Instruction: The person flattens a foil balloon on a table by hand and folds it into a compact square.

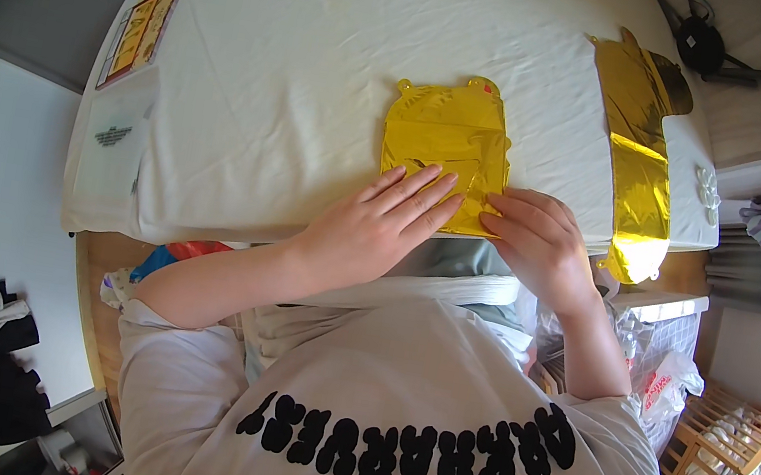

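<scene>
A flat, uninflated gold foil balloon [445, 138] lies folded in a squarish shape near the front edge of the white-covered table. My left hand [393, 211] rests on its lower part, fingers stretched out and spread over the foil. At the balloon's lower right edge, my right hand [541, 239] has its fingers bent and pinched on the foil. Small rounded tabs stick out along the top edge. Farther right lies a second gold foil balloon [641, 171], long and flat with a hooked far end and crease lines across it.
At the table's left stand a printed picture packet [141, 31] and a clear plastic sleeve [115, 138]. A black device with arms [703, 45] is at the far right, and a small clear coiled item [707, 195] lies at the right edge. A wooden crib [716, 455] and plastic bags [668, 381] are lower right.
</scene>
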{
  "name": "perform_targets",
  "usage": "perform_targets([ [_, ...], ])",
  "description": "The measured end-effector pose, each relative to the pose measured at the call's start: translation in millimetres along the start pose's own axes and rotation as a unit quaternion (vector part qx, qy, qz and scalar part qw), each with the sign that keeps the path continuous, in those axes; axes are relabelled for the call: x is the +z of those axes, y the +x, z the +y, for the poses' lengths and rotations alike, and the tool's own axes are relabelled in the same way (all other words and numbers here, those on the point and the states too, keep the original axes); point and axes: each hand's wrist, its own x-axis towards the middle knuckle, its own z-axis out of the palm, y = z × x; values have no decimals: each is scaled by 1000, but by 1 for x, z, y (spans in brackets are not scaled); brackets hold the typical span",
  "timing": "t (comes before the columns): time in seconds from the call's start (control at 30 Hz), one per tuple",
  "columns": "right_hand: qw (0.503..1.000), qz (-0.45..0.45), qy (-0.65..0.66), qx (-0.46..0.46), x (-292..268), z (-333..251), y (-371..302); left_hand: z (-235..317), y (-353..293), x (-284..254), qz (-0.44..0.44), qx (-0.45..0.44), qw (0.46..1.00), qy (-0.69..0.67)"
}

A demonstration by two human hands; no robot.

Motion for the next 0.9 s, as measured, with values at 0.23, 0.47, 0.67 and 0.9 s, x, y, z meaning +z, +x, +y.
perform_targets([
  [0.23,995,-1,-47,-83,-1,8,-3,-1,-4,4,16,21,999,23],
  [0.47,992,24,-45,-117,4,9,-3,-3,-5,0,34,21,999,-24],
  [0.67,992,31,-71,-104,4,8,12,-2,-14,-5,45,40,995,-84],
  [0.9,991,-56,32,-117,-39,4,53,-30,-7,-58,69,45,995,-56],
])
